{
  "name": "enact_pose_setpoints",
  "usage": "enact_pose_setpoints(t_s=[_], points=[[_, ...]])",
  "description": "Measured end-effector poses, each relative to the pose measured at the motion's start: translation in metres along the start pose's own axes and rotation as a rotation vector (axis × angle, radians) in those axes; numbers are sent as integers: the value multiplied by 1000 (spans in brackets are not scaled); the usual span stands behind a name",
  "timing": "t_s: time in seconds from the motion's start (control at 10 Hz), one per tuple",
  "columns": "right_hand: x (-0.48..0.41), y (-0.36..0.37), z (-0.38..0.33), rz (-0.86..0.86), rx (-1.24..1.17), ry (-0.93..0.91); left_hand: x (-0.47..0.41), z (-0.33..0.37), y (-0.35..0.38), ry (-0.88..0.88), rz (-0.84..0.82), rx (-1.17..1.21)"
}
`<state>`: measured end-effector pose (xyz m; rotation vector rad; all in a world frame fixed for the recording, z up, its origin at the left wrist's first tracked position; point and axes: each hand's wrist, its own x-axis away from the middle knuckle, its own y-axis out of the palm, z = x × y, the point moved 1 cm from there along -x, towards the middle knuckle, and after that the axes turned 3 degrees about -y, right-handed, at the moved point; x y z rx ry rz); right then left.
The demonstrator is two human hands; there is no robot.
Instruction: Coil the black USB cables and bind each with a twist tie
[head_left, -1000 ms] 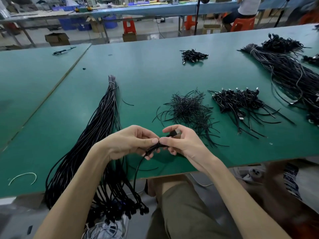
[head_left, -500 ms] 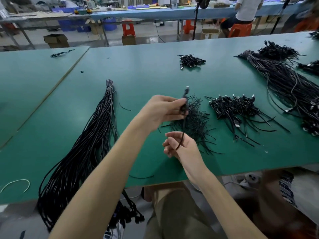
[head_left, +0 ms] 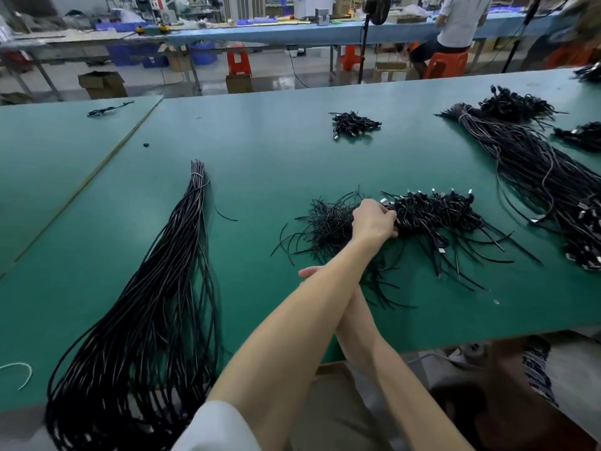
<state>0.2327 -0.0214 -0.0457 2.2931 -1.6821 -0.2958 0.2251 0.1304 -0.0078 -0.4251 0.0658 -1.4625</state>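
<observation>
The left hand (head_left: 374,221) curls into the heap of coiled black USB cables (head_left: 439,211); whether its grip is clenched or emptied, I can't tell, and the right hand (head_left: 307,272) is mostly hidden. I'd lay any coil plugs-aligned.

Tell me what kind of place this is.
Probably a factory assembly floor: a long green-topped workbench carrying a bulk bundle of straight black cables and a heap of coiled black USB cables, with another worker seated on an orange plastic stool at a blue bench behind.

A broad green worktable (head_left: 292,151) fills the foreground, and beyond it a glossy grey floor (head_left: 276,76) carries orange stools (head_left: 239,61), cardboard boxes (head_left: 102,84) and blue bins (head_left: 203,53) beneath a long blue bench (head_left: 260,34).
</observation>
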Motion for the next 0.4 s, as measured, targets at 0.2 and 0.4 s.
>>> enact_pose_setpoints(t_s=[0.2,0.4], points=[[-5,4,2,21,273,-56,10,0,-15,52,-139,-122],[-1,5,1,-13,171,-24,29,5,-49,231,-64,-39]])
